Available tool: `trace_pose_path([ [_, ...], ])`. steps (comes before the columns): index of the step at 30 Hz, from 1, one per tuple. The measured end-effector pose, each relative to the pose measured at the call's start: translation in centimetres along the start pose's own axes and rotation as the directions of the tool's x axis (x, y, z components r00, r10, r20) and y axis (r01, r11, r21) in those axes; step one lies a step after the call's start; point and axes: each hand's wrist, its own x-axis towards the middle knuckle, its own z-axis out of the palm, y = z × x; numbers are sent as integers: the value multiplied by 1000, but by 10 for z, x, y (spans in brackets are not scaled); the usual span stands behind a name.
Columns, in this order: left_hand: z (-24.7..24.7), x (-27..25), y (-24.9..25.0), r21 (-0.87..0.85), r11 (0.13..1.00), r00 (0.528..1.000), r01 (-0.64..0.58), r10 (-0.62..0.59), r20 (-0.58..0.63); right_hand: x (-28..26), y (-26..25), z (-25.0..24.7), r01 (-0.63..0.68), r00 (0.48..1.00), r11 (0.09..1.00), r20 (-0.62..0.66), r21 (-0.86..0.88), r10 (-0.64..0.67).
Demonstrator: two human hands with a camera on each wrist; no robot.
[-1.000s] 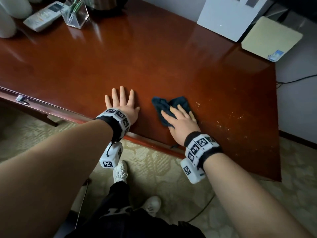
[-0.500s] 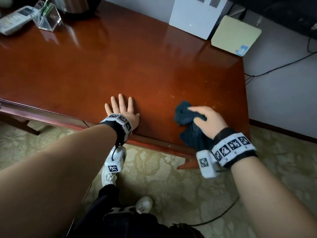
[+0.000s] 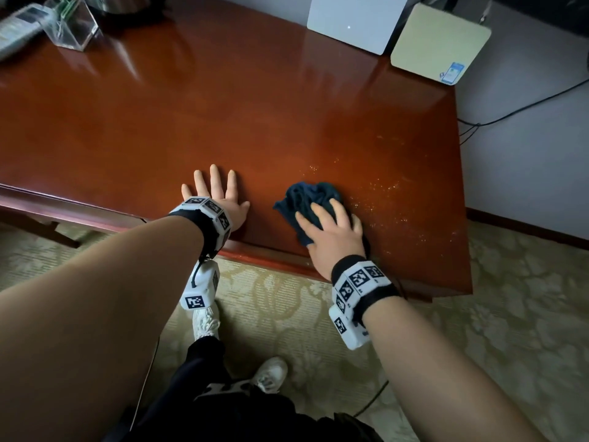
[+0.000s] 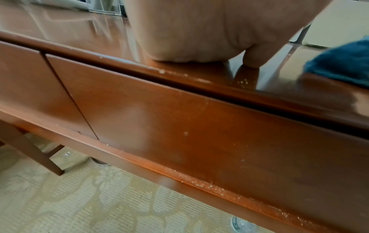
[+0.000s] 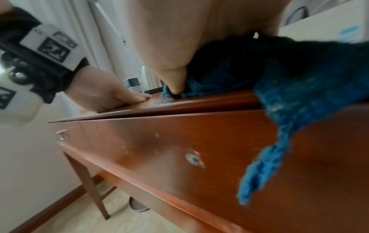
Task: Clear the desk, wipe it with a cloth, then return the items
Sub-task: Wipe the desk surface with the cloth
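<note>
My left hand (image 3: 216, 196) lies flat, fingers spread, on the glossy red-brown desk (image 3: 223, 106) near its front edge. In the left wrist view the palm (image 4: 199, 31) and thumb rest on the wood. Just to its right, my right hand (image 3: 331, 231) presses spread fingers down on a crumpled dark blue cloth (image 3: 306, 194). The right wrist view shows the cloth (image 5: 299, 78) under my palm, with one corner hanging over the desk's front edge. Pale crumbs (image 3: 382, 186) are scattered on the desk right of the cloth.
A white box (image 3: 357, 20) and a flat beige box (image 3: 439, 43) stand at the back right. A clear acrylic holder (image 3: 73, 27) and a remote (image 3: 19, 30) are at the back left. Drawer fronts (image 5: 179, 141) run below the edge. A cable (image 3: 510, 113) trails beyond the right end.
The right hand swept the cloth right to the front edge and bunched it, and now lies spread on it back on the desktop. The left hand stayed put.
</note>
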Motion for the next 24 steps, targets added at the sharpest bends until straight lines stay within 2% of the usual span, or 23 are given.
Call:
trace_pose_path([
  [2, 0, 0, 0, 6, 1000, 1000, -1, 1, 1, -7, 20, 3, -93, 996, 995, 17, 30, 92],
  [4, 0, -1, 0, 12, 1000, 1000, -1, 1, -3, -16, 49, 4, -256, 964, 966, 82, 40, 253],
  [7, 1, -1, 1, 16, 1000, 1000, 2, -2, -12, -34, 90, 3, -516, 854, 848, 154, 121, 498],
  [8, 1, -1, 1, 15, 1000, 1000, 3, -3, -15, -39, 99, -1, -571, 821, 800, 154, 184, 550],
  [9, 1, -1, 1, 16, 1000, 1000, 4, -3, -17, -41, 104, -5, -585, 809, 765, 133, 270, 572],
  [11, 2, -3, 2, 12, 1000, 1000, 11, -11, -23, -36, 102, -15, -470, 849, 757, -2, 453, 528],
  [13, 3, -6, 5, 5, 1000, 999, 26, -26, -45, -26, 84, -27, -228, 891, 742, -172, 630, 421],
  [15, 4, -9, 10, 4, 1000, 997, 27, -27, -72, -21, 60, -36, -21, 920, 712, -265, 702, 289],
  [16, 4, -12, 14, 9, 1000, 997, 15, -14, -78, -20, 53, -34, 24, 936, 737, -275, 675, 221],
  [18, 5, -17, 27, 29, 999, 997, -34, 36, -74, -22, 52, -23, -28, 971, 861, -192, 508, 145],
  [20, 8, -20, 44, 56, 993, 993, -99, 103, -64, -30, 66, -16, -142, 981, 939, -81, 313, 175],
  [22, 11, -21, 59, 80, 985, 986, -155, 159, -52, -39, 75, -18, -200, 973, 951, -69, 237, 222],
  [24, 13, -21, 70, 72, 984, 986, -161, 164, -30, -42, 70, -21, -197, 974, 950, -62, 242, 218],
])
